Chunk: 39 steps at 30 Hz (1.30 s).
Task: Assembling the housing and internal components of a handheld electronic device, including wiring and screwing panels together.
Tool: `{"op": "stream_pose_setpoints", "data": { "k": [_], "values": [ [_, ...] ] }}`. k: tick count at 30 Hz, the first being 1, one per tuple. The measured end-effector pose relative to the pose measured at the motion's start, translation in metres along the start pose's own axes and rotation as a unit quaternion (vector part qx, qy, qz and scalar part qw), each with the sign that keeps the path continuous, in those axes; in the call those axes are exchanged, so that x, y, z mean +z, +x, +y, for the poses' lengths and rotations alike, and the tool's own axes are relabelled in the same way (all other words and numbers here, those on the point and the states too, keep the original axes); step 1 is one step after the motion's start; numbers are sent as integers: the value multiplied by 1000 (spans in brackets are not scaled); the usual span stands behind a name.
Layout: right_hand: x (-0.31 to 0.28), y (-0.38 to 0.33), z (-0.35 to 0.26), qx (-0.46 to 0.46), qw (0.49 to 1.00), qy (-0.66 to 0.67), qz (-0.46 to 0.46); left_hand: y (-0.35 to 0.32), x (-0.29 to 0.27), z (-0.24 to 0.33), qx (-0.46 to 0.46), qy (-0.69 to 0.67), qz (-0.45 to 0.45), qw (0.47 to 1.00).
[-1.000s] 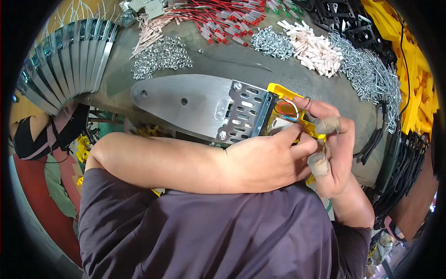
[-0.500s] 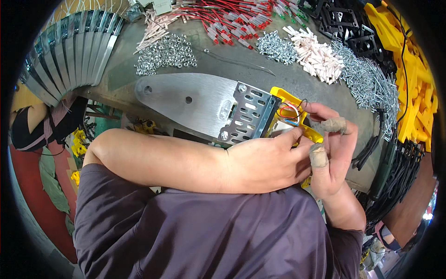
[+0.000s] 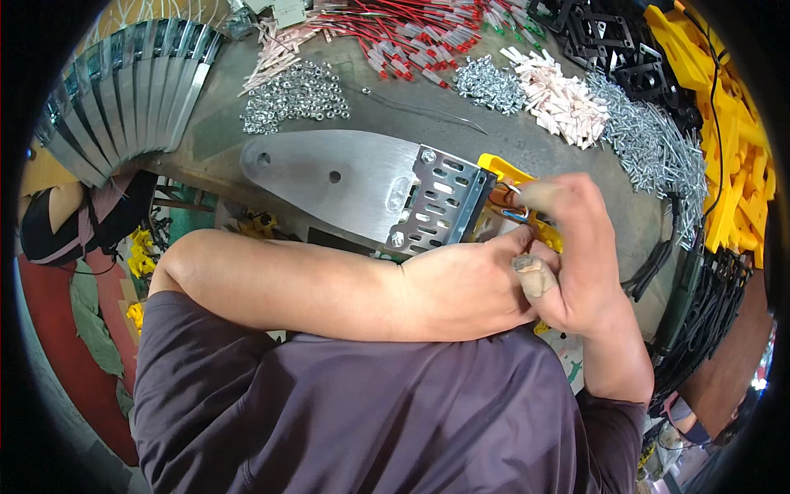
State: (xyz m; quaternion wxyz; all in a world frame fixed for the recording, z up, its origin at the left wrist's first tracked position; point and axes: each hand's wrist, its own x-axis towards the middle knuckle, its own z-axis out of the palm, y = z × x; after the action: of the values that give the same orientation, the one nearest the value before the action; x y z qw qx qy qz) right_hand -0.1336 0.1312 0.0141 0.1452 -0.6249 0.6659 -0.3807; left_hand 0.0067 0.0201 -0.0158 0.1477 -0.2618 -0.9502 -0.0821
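Note:
A flat silver metal blade point(image 3: 354, 177), rounded at its left end, lies at the near table edge. Bolted to its right end is a slotted metal bracket point(image 3: 440, 198), and a yellow plastic housing point(image 3: 504, 168) adjoins that. Blue, white and red wires point(image 3: 514, 214) show inside the housing. My left hand point(image 3: 469, 284) reaches across my body, closed around the near side of the housing; its fingertips are partly hidden. Over the housing bends my right hand point(image 3: 580, 247), its blurred forefinger at the wires and its wrapped thumb beside my left hand. Whether it grips a wire is unclear.
Along the back lie nuts point(image 3: 296, 97), red wires with clear connectors point(image 3: 420, 41), small screws point(image 3: 490, 85), pale sleeves point(image 3: 564, 99) and long screws point(image 3: 654, 140). Yellow housings point(image 3: 741, 140) and black cables point(image 3: 699, 321) are at right. Metal strips point(image 3: 123, 90) fan out at left.
My right hand has moved left and inward over the housing, its fingers bending down toward the wires. My left hand, the blade and the bracket have hardly moved.

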Motion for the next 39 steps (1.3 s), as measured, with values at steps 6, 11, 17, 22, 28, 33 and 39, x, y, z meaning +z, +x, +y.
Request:
{"op": "stream_pose_setpoints", "data": {
  "k": [6, 11, 17, 22, 28, 33, 39],
  "values": [
    [5, -8, 4, 44, 996, 62, 53, 1, 0, 0, 1, 9, 8, 1000],
    [13, -8, 7, 7, 986, 163, 40, 0, 2, 2, 1, 6, 0, 1000],
    [-8, 11, -4, -44, 989, -85, -112, 0, -3, 1, -5, 9, -36, 999],
    [8, -5, 3, -8, 1000, 11, 24, 0, -4, -3, 1, -22, 4, 1000],
    [4, -4, 4, -67, 998, 19, -10, 2, -13, -2, 19, 53, -63, 996],
    [-2, 12, -13, -73, 988, -123, -62, 1, -9, -3, 14, 52, -25, 998],
    [3, 10, -12, -33, 994, -96, -51, -4, -2, -1, -14, 2, 17, 1000]
  ]
}}
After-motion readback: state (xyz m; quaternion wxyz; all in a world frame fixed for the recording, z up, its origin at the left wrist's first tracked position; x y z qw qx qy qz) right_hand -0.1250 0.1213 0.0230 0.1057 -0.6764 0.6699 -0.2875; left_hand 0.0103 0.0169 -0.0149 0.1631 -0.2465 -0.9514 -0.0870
